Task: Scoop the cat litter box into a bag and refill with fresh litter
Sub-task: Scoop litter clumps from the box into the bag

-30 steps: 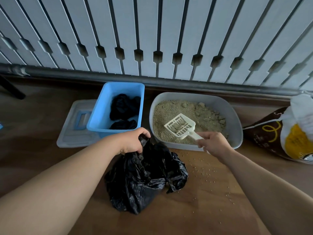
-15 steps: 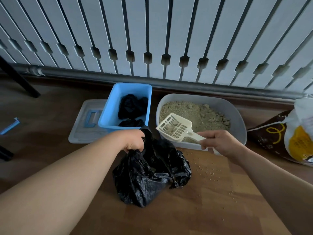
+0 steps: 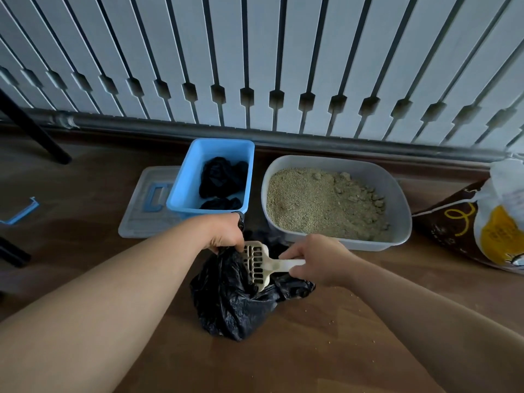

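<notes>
Gripping the slotted scoop (image 3: pixel 256 265) by its handle, my right hand (image 3: pixel 317 260) tips it sideways over the black bag (image 3: pixel 232 302), whose rim my left hand (image 3: pixel 225 232) pinches. Behind both, the litter box (image 3: pixel 402 222) sits on the floor.

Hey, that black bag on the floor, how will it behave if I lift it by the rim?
Probably floppy: the bag is thin, crinkled film, slumped, its mouth held up only by the left hand holding the rim. Likely to sag bottom-heavy, since the scoop is tipped into it. Its glossy surface may be slippery.
</notes>
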Demonstrator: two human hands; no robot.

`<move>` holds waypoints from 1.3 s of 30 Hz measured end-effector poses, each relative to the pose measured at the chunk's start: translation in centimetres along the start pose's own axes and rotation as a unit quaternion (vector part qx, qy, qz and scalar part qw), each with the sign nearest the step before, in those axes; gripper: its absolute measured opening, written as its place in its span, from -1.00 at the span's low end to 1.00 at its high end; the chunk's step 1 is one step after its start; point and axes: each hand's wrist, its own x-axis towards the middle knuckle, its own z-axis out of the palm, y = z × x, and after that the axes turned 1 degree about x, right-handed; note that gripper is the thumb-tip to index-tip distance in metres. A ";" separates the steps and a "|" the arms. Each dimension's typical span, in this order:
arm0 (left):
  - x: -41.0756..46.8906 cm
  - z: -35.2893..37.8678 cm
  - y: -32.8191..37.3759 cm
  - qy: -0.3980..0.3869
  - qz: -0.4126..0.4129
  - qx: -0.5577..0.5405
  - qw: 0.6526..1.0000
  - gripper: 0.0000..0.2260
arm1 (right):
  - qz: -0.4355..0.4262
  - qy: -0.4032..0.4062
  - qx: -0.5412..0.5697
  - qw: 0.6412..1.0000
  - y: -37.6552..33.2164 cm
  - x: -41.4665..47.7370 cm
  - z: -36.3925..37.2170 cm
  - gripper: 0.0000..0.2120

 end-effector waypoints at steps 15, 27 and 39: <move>0.2 -0.3 0.3 0.027 0.036 0.052 0.998 -0.27 | 0.101 0.006 0.093 0.990 2.3 0.4 -5.9 -0.83; 1.6 0.9 2.0 0.056 0.065 0.030 0.996 -0.31 | 0.249 0.067 -0.019 0.966 6.2 3.8 -8.2 -0.85; 6.4 2.7 3.5 0.098 0.042 0.005 0.994 -0.44 | 0.309 0.069 0.077 0.946 8.6 9.4 -4.0 -0.77</move>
